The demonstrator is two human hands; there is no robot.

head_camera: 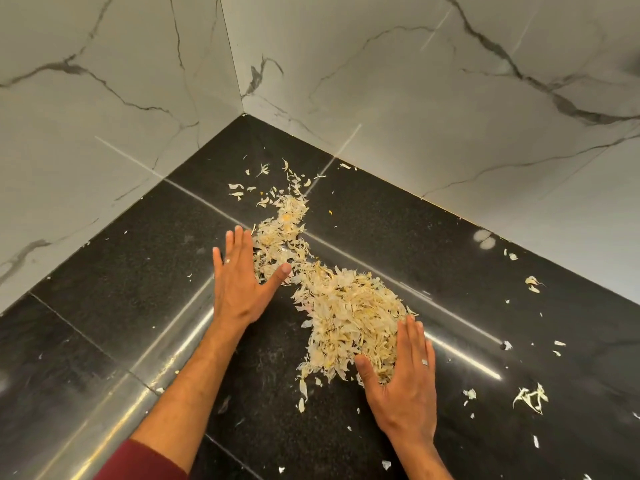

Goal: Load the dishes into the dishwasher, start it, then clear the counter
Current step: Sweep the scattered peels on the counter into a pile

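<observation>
Black tabletop (398, 220) is meeting marble walls; we are pressing our left hand (239, 282) and right hand (405, 379), fingers straight and gripping nothing, against the peel pile (349, 313) lying between them.

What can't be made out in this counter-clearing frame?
- Head view: the dishwasher and dishes lie outside the frame.
- Counter: front edge cut off at the bottom.
- Peels: the kind of vegetable is too fine to tell.
- Right hand and left hand: palms face down, so contact underneath is hidden.
- Dark object: cut off at the right edge.
</observation>
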